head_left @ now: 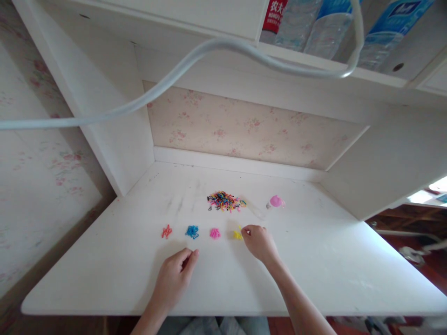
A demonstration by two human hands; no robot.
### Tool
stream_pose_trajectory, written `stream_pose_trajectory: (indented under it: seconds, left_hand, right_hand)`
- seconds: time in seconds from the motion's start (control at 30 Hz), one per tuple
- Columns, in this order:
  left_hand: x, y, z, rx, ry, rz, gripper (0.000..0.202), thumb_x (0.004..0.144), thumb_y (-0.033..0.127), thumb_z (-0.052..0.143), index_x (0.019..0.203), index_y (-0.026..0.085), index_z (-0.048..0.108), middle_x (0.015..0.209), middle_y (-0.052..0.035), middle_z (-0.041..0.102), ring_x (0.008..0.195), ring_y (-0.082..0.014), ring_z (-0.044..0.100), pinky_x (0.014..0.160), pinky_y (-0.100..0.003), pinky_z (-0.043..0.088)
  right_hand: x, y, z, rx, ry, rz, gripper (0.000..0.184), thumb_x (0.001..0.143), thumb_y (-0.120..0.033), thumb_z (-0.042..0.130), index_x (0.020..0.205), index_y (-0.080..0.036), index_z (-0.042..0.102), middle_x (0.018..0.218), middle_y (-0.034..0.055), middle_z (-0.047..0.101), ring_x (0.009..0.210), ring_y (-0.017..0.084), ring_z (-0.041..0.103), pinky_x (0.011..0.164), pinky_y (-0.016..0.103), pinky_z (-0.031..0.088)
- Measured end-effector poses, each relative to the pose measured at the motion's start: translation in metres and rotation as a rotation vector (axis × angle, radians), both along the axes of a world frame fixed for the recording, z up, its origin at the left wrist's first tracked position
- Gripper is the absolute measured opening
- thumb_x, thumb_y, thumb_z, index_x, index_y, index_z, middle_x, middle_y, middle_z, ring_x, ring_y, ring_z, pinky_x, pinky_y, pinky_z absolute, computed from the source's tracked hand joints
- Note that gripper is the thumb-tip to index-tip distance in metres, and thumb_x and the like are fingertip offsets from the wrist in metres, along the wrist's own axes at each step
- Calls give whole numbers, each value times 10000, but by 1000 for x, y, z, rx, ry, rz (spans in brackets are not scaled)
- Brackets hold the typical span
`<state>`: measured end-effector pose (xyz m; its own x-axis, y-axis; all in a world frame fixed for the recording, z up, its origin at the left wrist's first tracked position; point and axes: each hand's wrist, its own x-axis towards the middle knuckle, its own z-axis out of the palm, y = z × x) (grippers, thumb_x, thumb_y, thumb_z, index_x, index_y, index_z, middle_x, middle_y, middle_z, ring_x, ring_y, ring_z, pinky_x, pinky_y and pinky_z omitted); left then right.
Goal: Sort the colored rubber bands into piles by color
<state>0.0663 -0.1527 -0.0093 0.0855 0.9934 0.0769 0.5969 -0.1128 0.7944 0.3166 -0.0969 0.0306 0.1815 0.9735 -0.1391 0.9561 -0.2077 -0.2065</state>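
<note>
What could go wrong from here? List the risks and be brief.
The right hand, at the edge of the yellow pile, might scatter its small pieces. The left hand, just in front of the blue pile, could nudge it. Stray pieces around the mixed pile may get knocked away.

White table, rounded front corner at left, dark smudges on top. White left panel and right panel rising at either side. Wallpaper behind, beige with pink flowers; paler floral wall at far left. White shelf unit overhead. Reddish-brown floor below, right. Bright light at right, bluish sheen along table's right edge.
</note>
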Motion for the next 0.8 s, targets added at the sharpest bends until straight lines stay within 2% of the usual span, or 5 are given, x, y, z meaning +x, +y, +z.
stream_pose_trajectory:
  seconds: [0.33, 0.5, 0.6, 0.7, 0.8]
  left_hand:
    - [1, -1, -5, 18, 38, 0, 396, 909, 451, 370, 597, 207, 354, 529, 58, 370, 509, -99, 398, 521, -205, 306]
    - [8, 3, 7, 49, 196, -4, 427, 921, 455, 337, 584, 207, 426, 512, 41, 449, 496, -109, 454, 518, -212, 319]
    - [17, 21, 28, 74, 309, -17, 374, 920, 430, 352, 674, 218, 536, 578, 25, 565, 548, -122, 542, 556, -214, 349]
    - [30, 55, 47, 114, 392, -54, 256, 907, 382, 401, 867, 254, 619, 799, 15, 680, 718, -132, 625, 651, -215, 393]
    - [45, 94, 52, 54, 590, -68, 237, 893, 344, 426, 910, 258, 646, 937, -3, 695, 809, -148, 644, 690, -229, 419]
  right_hand:
    - [-1, -15, 0, 63, 68, -8, 370, 876, -307, 368, 796, -237, 722, 788, 69, 717, 721, 186, 649, 580, 235, 363]
    - [12, -41, -12, 268, 405, -29, 352, 891, -397, 393, 791, -232, 687, 603, -3, 645, 558, 144, 577, 529, 218, 340]
    - [21, -61, -31, 321, 593, -94, 364, 863, -478, 448, 822, -211, 693, 500, -36, 551, 467, 130, 484, 465, 217, 300]
    - [25, -77, -46, 334, 696, -148, 381, 846, -505, 479, 875, -196, 699, 541, -34, 565, 507, 130, 494, 480, 208, 324]
    - [25, -85, -51, 323, 722, -148, 383, 851, -506, 479, 896, -191, 693, 614, -20, 603, 557, 129, 515, 534, 205, 358]
